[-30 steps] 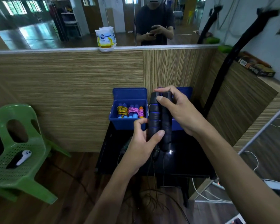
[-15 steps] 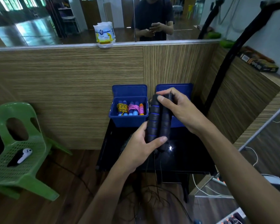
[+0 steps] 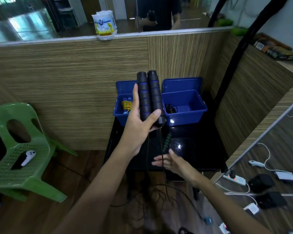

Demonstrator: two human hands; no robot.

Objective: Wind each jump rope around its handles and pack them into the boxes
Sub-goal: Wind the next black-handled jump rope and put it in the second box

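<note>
Head view looks down on a glossy black table (image 3: 193,149) set against a wood-grain partition. The left hand (image 3: 139,125) is raised over the table's far edge, thumb and fingers curled round the lower ends of 2 black foam handles (image 3: 149,97) with blue rings, held side by side and upright. From their bottoms the thin black rope (image 3: 162,166) hangs down past the table's near edge to loose loops on the floor in front of the table. The right hand (image 3: 169,162) is low, at the table's near edge, fingers straight and spread, palm turned leftward, right at the hanging rope; whether it touches the rope cannot be told, and it holds nothing.

On the table's far side stand 2 blue boxes side by side, lids propped up behind them. The left box (image 3: 118,114), partly hidden by the held handles, has blue-handled ropes with yellow cord inside. The right box (image 3: 193,114) holds 1 coiled black rope (image 3: 170,108) in its left corner. A black handle with green rings (image 3: 166,143) lies on the table between the boxes and the right hand.

Left of the table stands a green plastic chair (image 3: 20,159) with a white controller (image 3: 28,157) on its seat.
</note>
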